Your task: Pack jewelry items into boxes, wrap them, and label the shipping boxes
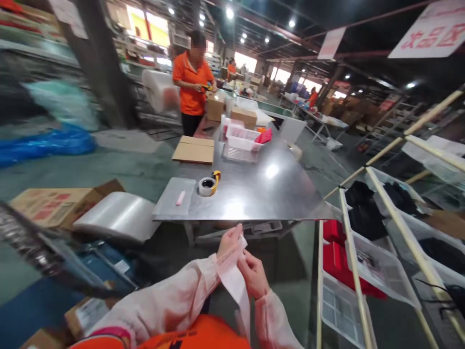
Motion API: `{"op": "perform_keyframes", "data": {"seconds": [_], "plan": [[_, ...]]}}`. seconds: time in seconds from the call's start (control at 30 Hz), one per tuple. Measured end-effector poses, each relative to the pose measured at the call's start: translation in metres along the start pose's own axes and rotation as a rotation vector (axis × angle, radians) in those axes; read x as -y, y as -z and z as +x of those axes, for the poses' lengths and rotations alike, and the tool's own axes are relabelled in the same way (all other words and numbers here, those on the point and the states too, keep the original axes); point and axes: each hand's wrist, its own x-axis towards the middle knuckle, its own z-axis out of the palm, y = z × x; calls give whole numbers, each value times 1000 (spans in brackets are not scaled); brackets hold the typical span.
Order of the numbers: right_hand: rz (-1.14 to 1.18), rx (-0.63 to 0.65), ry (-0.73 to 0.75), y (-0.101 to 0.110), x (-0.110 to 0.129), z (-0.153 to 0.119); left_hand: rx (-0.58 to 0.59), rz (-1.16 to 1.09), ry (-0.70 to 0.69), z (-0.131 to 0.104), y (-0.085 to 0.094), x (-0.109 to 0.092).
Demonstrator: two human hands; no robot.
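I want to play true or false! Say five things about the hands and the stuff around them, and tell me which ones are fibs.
1. The left hand and right hand both hold a white strip. True.
2. The tape dispenser nearest the hands lies on the floor. False: it is on the metal table.
3. A small pink item lies on a clear plastic sheet. True.
4. The co-worker at the far end of the table wears a blue shirt. False: the shirt is orange.
5. The bright red things are in the rack on the right. True.
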Motion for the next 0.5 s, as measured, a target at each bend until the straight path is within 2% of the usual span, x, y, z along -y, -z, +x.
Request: {"op": "perform_keyframes", "data": {"seconds": [0.07, 0.13, 0.23, 0.3, 0.37, 0.5], "plan": [[-62, -130, -114, 21, -17, 4, 281, 67, 158, 23, -10, 6], [-180, -236, -228, 54, -27, 2, 554, 230, 280, 47, -19, 7], [-300, -258, -349, 104, -35, -10, 850, 649, 239, 78, -44, 19], [-277, -298, -411, 133, -46, -21, 980, 850, 190, 93, -72, 38], [-209, -366, -464, 160, -65, -35, 1053, 913, 185, 106, -105, 64], [-84, -493, -552, 219, -127, -63, 1109, 911, 251, 131, -174, 127]]}}
